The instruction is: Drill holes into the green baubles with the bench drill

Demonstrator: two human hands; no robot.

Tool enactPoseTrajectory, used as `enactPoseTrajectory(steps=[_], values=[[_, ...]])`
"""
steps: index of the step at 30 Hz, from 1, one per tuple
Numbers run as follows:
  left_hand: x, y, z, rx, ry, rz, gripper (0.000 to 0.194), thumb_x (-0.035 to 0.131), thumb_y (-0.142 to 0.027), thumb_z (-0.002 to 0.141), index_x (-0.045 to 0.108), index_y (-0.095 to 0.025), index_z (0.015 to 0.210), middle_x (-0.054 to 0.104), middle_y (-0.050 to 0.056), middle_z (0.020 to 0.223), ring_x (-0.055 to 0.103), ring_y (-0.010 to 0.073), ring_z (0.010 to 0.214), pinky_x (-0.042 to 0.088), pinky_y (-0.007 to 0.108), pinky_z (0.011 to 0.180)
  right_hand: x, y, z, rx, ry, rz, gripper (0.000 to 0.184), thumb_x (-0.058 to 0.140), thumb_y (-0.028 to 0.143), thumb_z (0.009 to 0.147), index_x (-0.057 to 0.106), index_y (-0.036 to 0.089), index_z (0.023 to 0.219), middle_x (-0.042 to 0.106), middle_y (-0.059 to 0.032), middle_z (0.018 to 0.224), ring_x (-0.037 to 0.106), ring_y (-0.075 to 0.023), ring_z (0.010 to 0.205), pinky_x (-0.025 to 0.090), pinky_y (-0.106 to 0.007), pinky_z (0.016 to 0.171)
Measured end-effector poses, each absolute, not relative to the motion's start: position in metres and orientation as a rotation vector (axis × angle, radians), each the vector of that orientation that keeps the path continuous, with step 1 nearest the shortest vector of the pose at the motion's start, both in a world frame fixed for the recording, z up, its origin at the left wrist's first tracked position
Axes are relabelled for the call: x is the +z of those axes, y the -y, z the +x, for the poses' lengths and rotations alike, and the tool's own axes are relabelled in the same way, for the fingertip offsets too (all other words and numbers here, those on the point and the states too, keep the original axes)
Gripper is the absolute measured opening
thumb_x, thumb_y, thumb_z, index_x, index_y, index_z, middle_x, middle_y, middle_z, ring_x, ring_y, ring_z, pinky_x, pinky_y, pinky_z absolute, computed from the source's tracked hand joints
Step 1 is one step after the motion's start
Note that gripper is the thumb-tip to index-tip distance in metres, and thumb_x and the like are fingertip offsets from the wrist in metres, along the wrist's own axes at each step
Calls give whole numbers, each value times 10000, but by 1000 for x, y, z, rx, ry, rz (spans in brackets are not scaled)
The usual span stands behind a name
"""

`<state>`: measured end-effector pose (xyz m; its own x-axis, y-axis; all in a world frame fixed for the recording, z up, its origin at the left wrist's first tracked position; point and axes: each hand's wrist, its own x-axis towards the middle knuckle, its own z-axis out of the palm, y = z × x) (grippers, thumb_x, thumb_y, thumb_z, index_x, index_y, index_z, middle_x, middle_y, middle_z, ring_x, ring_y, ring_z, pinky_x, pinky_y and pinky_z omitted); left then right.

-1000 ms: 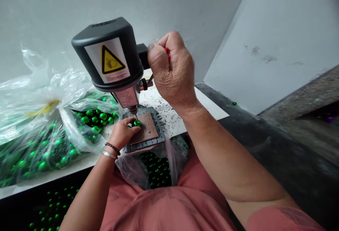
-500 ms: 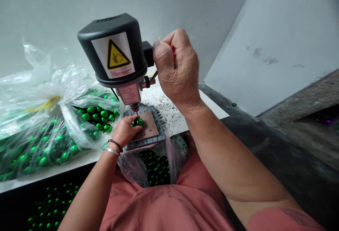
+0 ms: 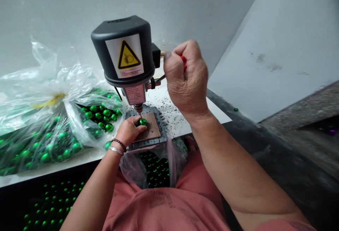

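Note:
A shiny green ball (image 3: 143, 122) sits on a brown board (image 3: 153, 129) beneath the bit of a small drill press (image 3: 123, 52). Thumb and fingers of my left hand (image 3: 129, 131) are closed round the ball from its left side. The thin drill bit (image 3: 140, 115) comes down to the top of the ball; whether it has entered cannot be made out. My right hand (image 3: 187, 79) is wrapped in a fist round the red-knobbed lever (image 3: 184, 62) at the right of the machine. The fist hides most of the knob.
At the left lies a clear plastic bag (image 3: 71, 116) of green balls, tied with yellow. Dark shavings (image 3: 172, 112) litter the white table (image 3: 217, 112). Below the table edge, a second plastic bag (image 3: 135, 169) hangs by my lap with more green balls. One ball (image 3: 235, 110) lies on the floor.
The view has shifted, so the machine appears further right. My right hand sits slightly lower with the lever. My left hand still holds the ball under the bit.

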<state>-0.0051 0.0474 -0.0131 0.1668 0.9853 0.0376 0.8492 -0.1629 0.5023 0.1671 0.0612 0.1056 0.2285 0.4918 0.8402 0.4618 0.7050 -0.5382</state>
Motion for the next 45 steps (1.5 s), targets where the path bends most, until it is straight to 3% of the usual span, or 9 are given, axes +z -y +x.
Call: enactPoseTrajectory(steps=[9, 24, 36, 40, 45], values=[[-14, -48, -6, 502, -1762, 2093, 316, 582, -370, 727, 660, -237, 1003, 683, 23, 1012, 607, 188, 897, 437, 269, 785, 71, -40, 168, -77, 1379, -876, 128, 450, 236, 813, 403, 202, 699, 325, 77, 549, 299, -24, 463, 351, -169, 508], [-14, -45, -4, 537, -1766, 2034, 213, 609, -333, 710, 665, -261, 902, 682, 6, 999, 609, 185, 876, 432, 254, 760, 38, -34, 159, -157, 1299, -895, 84, 472, 161, 785, 435, 235, 801, 489, 35, 659, 465, -84, 553, 413, -236, 534], [-14, -43, -6, 563, -1761, 1984, 238, 625, -320, 694, 672, -259, 919, 687, 10, 993, 608, 181, 882, 433, 250, 772, 7, -35, 155, -140, 1274, -908, 73, 470, 173, 763, 437, 213, 815, 484, 28, 662, 479, -94, 529, 415, -248, 511], [-16, -44, -6, 590, -1742, 2006, 214, 620, -318, 695, 676, -257, 892, 692, 5, 960, 610, 175, 858, 434, 243, 751, 26, -36, 156, -165, 1247, -913, 29, 451, 186, 790, 443, 213, 785, 467, 26, 650, 468, -89, 537, 403, -236, 518], [-17, -40, -8, 664, -1720, 1983, 263, 622, -300, 679, 676, -239, 930, 690, -2, 887, 603, 165, 791, 437, 249, 714, 95, -50, 160, -164, 1321, -974, 137, 472, 244, 797, 404, 204, 685, 425, 40, 579, 408, -81, 519, 352, -229, 516]])
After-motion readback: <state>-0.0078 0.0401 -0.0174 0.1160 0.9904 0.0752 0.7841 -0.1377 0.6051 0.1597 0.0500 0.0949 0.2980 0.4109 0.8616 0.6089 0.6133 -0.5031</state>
